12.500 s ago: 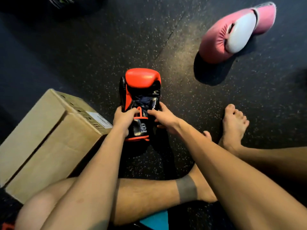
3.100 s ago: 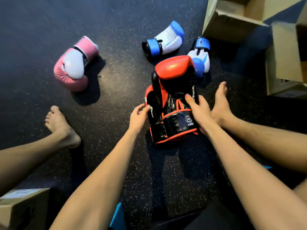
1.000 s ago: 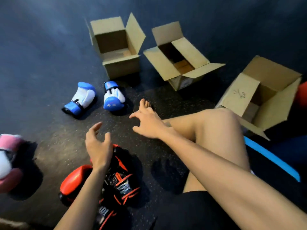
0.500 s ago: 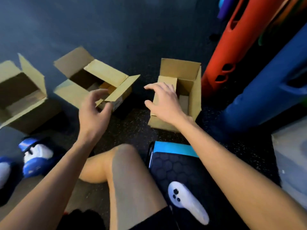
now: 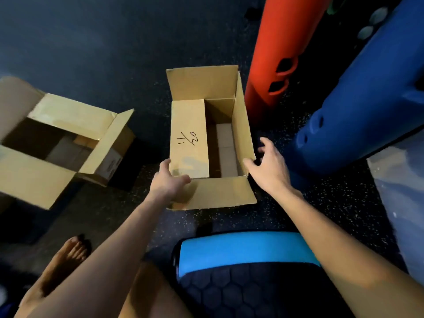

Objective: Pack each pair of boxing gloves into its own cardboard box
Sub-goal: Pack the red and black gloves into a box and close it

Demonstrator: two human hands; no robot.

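Nearest the camera, a black hexagon-patterned pad with a bright blue band (image 5: 247, 249) is lying beside a bare thigh, and a bare foot (image 5: 71, 251) is resting on the dark speckled rubber floor (image 5: 332, 203) at lower left. Both forearms are reaching forward over it.

The left hand (image 5: 171, 183) is gripping the near left corner of a brown corrugated cardboard box (image 5: 215, 193), its thumb lying on the near flap and its fingers going round the outside. The right hand (image 5: 268, 168) is spreading wide and relaxed at the near right corner, only its thumb touching the cardboard.

The box is sitting on the floor straight ahead, top open. Its near flap is folding out toward the person, the far and right flaps are standing up, and the left flap, bearing "11/20" in black handwriting, is lying inward over half the opening. Pale bottom flaps are showing inside.

A second open cardboard box (image 5: 46, 177) is sitting to the left, apart. Just beyond on the right, an orange padded cylinder (image 5: 282, 42) and a blue padded cylinder (image 5: 367, 106) are leaning.
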